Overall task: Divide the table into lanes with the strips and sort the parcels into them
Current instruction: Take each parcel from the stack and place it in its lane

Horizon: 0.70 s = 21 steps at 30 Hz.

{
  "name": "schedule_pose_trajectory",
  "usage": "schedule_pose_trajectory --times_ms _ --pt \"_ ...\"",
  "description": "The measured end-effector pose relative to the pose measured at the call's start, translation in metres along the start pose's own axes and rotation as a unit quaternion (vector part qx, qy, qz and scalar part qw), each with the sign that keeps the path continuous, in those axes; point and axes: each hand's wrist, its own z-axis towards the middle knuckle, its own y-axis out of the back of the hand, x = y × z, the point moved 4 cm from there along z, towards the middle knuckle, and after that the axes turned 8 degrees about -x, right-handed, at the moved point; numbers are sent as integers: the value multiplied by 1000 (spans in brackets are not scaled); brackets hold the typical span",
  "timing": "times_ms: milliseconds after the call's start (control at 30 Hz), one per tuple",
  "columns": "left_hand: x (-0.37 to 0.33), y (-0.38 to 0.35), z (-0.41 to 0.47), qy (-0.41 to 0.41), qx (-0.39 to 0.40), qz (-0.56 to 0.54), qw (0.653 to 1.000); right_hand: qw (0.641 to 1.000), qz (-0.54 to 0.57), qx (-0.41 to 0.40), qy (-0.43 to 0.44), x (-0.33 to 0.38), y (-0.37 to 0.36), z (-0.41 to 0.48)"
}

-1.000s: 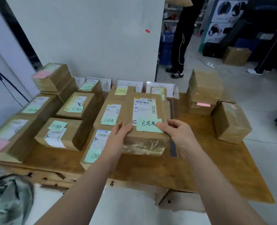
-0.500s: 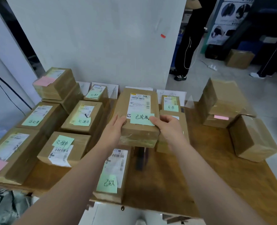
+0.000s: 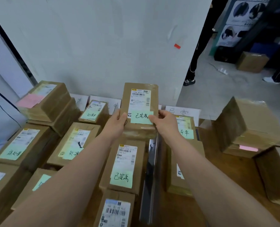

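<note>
a brown parcel (image 3: 140, 102) is held in both hands above the far middle of the wooden table (image 3: 244, 171), tilted with its labelled face toward the camera. the left hand (image 3: 118, 123) is clenched on the parcel's lower left edge; the right hand (image 3: 164, 122) is clenched on the lower right edge, with its thumb laid on a green note (image 3: 141, 117) stuck below the white shipping label (image 3: 140, 99).

directly below the held parcel, a second parcel (image 3: 124, 166) with a matching green note lies flat on the table, and a third (image 3: 115, 212) lies nearer the camera — all in one column. a shiny dark strip (image 3: 150, 177) runs along the right side of this column. right of the strip, another parcel (image 3: 185, 128) with a green note is seen, partly hidden by the right forearm.

further parcels are stacked at the left (image 3: 44, 99) and at the right (image 3: 249, 126), both marked with pink notes. white paper signs (image 3: 183, 111) stand against the wall (image 3: 103, 38) at the table's far edge.
</note>
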Motion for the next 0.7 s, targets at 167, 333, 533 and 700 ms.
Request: schedule_pose_trajectory --times_ms 167,333,533,700 --pt "10 -4 37 26 14 10 1000 1000 -16 -9 -21 -12 -19 23" --pt "23 -5 59 50 31 22 998 998 -24 -11 -49 -22 -34 30" --pt "40 -6 61 53 36 50 997 995 -72 -4 -69 -33 -40 28" --pt "44 -7 60 37 30 112 993 991 -119 8 -67 -30 -43 26"
